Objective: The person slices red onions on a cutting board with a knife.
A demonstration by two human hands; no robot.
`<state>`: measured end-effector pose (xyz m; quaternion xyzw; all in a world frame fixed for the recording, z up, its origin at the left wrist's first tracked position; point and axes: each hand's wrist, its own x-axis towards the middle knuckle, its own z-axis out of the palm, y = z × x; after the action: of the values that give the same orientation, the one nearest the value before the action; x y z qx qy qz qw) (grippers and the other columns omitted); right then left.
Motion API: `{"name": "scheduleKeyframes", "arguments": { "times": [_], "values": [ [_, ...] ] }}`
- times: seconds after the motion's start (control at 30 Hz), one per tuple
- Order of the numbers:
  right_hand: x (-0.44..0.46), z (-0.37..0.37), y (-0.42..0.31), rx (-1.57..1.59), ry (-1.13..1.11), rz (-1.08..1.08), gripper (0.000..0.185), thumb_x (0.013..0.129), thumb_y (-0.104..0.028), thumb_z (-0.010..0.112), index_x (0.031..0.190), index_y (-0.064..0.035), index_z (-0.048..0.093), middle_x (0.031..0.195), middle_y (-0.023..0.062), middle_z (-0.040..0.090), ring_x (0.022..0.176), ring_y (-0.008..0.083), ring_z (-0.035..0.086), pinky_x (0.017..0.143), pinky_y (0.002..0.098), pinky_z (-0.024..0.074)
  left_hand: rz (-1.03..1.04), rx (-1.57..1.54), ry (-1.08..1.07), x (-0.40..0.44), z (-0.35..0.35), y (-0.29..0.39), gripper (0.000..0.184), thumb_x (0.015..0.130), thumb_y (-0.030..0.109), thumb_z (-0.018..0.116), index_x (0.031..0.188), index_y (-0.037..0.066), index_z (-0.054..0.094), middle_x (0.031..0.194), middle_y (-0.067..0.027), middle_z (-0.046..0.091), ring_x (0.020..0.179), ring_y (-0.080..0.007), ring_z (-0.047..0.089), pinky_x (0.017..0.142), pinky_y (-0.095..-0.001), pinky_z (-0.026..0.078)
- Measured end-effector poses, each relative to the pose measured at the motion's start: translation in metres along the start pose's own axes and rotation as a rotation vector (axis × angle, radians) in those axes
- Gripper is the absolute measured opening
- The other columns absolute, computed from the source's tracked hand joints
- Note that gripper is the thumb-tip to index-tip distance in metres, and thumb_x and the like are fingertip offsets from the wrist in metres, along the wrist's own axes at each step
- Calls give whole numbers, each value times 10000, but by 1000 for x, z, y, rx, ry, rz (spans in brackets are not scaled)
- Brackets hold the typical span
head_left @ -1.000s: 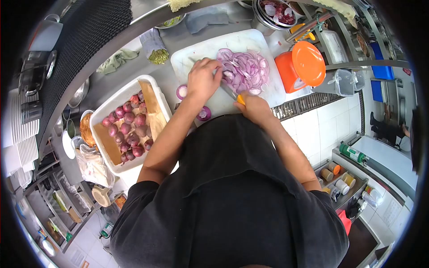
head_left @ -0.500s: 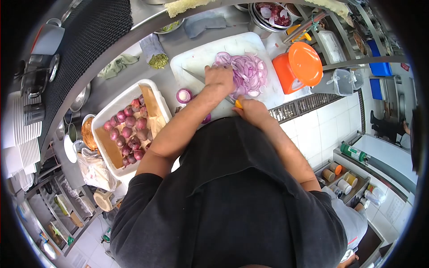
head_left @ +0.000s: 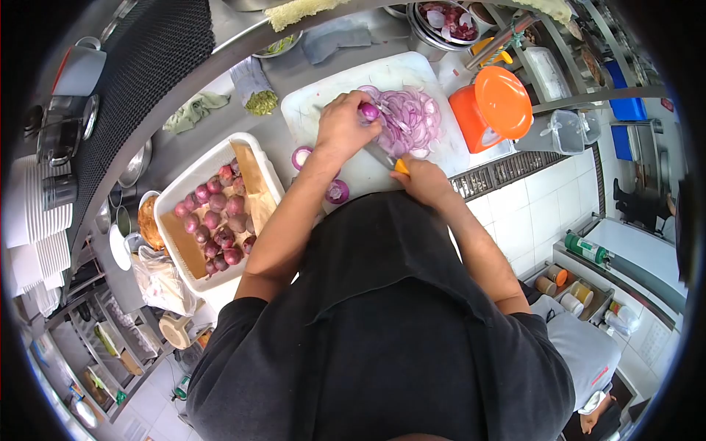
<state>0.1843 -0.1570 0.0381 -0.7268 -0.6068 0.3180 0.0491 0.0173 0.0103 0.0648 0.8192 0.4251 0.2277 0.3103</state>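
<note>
My left hand (head_left: 344, 126) is closed on a piece of red onion (head_left: 368, 111) over the white cutting board (head_left: 305, 103). Just right of it, my right hand (head_left: 424, 181) grips the yellow handle of a knife (head_left: 401, 167), whose blade points up and left and is partly hidden by my left hand. Many sliced onion rings (head_left: 415, 117) lie in a heap on the board's right part. Two cut onion pieces rest near the board's lower left edge, one (head_left: 301, 156) beside my left wrist and another (head_left: 337, 192) below it.
A white crate (head_left: 164, 220) of red onions (head_left: 212, 219) stands at left. Right of the board is an orange scale (head_left: 504, 103). Steel bowls (head_left: 447, 22), a green bundle (head_left: 261, 101) and a cloth (head_left: 193, 109) lie beyond. Another person in grey (head_left: 581, 353) is behind at lower right.
My left hand moved off the onion slices, to the left, and now shows an onion piece in its fingers. The knife stays in my right hand. The person in grey has come further into view.
</note>
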Motion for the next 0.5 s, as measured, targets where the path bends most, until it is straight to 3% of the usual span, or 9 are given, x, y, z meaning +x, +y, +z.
{"name": "scheduleKeyframes", "arguments": {
  "times": [0.1,0.13,0.27,0.37,0.5],
  "values": [
    [6,-1,13,12,76,96,460,1004,-444,676,1153,-12,625,1000,252,742,980,432,727,859,538,560,41,-95,1,-13,3,-23,403,764,255,879,1073,59,709,1084,-143,729,1014,-348,707,942,-440,545],
    [8,-1,16,11,116,82,449,1006,-435,671,1154,-13,628,985,249,742,961,439,725,837,545,560,-10,56,-112,-18,3,-24,442,769,229,888,1134,66,698,1124,-127,721,1089,-343,683,988,-450,519],
    [9,2,11,-41,198,56,443,1003,-425,670,1169,-17,624,951,243,744,907,434,733,801,542,568,86,329,-143,-43,27,-39,513,804,234,873,1240,73,655,1254,-121,679,1257,-327,596,1090,-477,441],
    [5,1,-5,-58,241,27,431,1006,-412,663,1183,-22,614,930,238,746,873,427,739,771,534,577,54,237,-98,-47,20,-34,474,837,216,847,1243,64,654,1241,-134,676,1247,-337,604,1074,-473,463],
    [11,2,-13,-95,183,44,427,1015,-394,651,1210,-18,594,920,219,753,860,409,750,754,518,589,-93,52,-171,-44,15,-41,412,863,198,832,1216,71,661,1198,-159,667,1121,-331,676,975,-438,548]
  ]
}}
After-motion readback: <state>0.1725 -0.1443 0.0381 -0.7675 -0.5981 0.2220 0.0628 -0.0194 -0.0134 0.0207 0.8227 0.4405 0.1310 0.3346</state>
